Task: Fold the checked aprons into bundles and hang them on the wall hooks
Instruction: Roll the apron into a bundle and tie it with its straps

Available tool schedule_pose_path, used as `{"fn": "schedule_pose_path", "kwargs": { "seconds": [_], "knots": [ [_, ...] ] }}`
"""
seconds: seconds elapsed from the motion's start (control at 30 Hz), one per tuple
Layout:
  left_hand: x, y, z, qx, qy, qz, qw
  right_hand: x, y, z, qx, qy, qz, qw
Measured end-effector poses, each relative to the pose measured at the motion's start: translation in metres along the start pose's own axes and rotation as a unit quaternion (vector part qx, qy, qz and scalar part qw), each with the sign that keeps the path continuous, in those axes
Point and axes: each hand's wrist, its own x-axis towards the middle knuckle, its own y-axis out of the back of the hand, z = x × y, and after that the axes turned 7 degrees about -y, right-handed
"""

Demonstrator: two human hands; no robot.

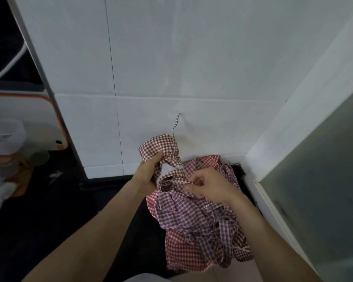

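Brown-and-white checked cloth, rolled into a tight bundle (161, 153), sits in the left hand (146, 174), whose fingers and thumb curl round its lower part so that the top of the roll stands clear above the knuckles, close in front of the white tiled wall (171, 58). A thin strap (176, 124) of the same check rises from the bundle's upper right edge and lies against the tile. Just to the right and slightly lower, the right hand (208, 185) has its fingers bent inward, thumb and fingertips pinching a narrow tie (189, 182) that runs from the bundle's lower end; the two hands are near each other with the bundle's tail between them. Below and behind both hands lies a loose heap of aprons (196, 231) in purple and red check, crumpled on the dark worktop (69, 210) in the corner where the wall turns, with loose straps trailing over its right side. The right forearm crosses over this heap. At the far left stand a white board with an orange rim (55, 123) and a translucent lidded container (6, 135), well apart from the hands.
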Motion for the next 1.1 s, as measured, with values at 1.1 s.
{"fn": "schedule_pose_path", "kwargs": {
  "seconds": [1.1],
  "knots": [
    [-0.033,-0.008,0.001,0.407,-0.056,-0.242,0.879,0.008,0.032,-0.004,0.561,-0.154,-0.062,0.811]
  ]
}}
